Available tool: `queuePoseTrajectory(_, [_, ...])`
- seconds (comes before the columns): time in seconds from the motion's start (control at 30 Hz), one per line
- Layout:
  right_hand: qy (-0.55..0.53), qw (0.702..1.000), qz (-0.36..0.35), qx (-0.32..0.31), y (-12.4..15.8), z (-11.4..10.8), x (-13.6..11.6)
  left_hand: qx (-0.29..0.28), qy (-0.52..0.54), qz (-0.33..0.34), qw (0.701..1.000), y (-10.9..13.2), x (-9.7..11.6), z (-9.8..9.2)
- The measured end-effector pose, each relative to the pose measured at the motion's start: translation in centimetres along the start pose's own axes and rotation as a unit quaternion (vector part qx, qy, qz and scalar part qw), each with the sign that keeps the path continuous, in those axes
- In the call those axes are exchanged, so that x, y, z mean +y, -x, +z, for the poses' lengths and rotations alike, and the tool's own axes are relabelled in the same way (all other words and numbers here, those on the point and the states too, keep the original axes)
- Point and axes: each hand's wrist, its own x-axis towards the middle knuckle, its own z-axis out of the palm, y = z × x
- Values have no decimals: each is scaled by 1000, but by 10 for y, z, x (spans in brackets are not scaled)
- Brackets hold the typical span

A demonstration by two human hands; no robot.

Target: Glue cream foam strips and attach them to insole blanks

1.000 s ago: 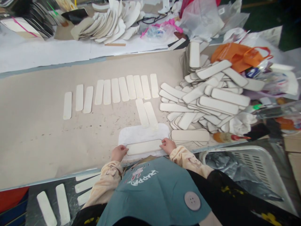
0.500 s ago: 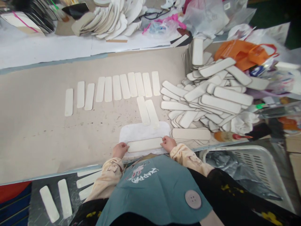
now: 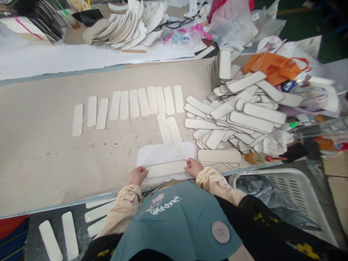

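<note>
A long pale strip with rounded corners and a dark edge lies over a white rounded sheet at the table's near edge. My left hand pinches the strip's left end between thumb and fingers. At the opposite end, my right hand has its fingers closed on the right corner. Two thin white strips touch the sheet's far edge. Beyond them, several similar white strips stand in a loose row. Just right of my right hand is a small stack of dark-edged strips.
A large heap of dark-edged strips covers the table's right side, with an orange bag behind it. A glue-coloured bottle with a red tip lies near the front edge. Below stands a white plastic basket. Curved pale pieces are piled at the back.
The camera view has shifted slightly. Both hands keep their hold on the strip's ends, and the strip stays in about the same place on the sheet.
</note>
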Motion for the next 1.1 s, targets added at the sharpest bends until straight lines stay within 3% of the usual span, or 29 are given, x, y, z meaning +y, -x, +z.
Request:
queuePoseTrajectory(0.17, [49, 997, -48, 20, 7, -14, 5, -1, -3, 6, 1000, 1, 0, -1])
queuePoseTrajectory(0.33, [47, 971, -235, 9, 17, -8, -18, -9, -13, 12, 1000, 0, 2, -2])
queuePoseTrajectory(0.4, [46, 943, -330, -20, 13, 7, -37, -12, -19, 13, 1000, 0, 3, -3])
queuePoseTrajectory(0.5, [79, 858, -504, -64, 1, 32, -58, -12, -31, 15, 999, 0, 5, -4])
queuePoseTrajectory(0.57, [101, 815, -565, -76, -5, 43, -61, -12, -36, 17, 999, 0, 6, -4])
queuePoseTrajectory(0.63, [108, 810, -570, -79, -7, 48, -54, -12, -38, 19, 999, 0, 5, -4])
queuePoseTrajectory(0.9, [165, 862, -478, -48, -5, 32, 15, 25, -21, 3, 999, -4, 1, 8])
queuePoseTrajectory(1.1, [188, 858, -477, -18, -8, 41, 26, 120, -21, 22, 992, 18, -8, 14])
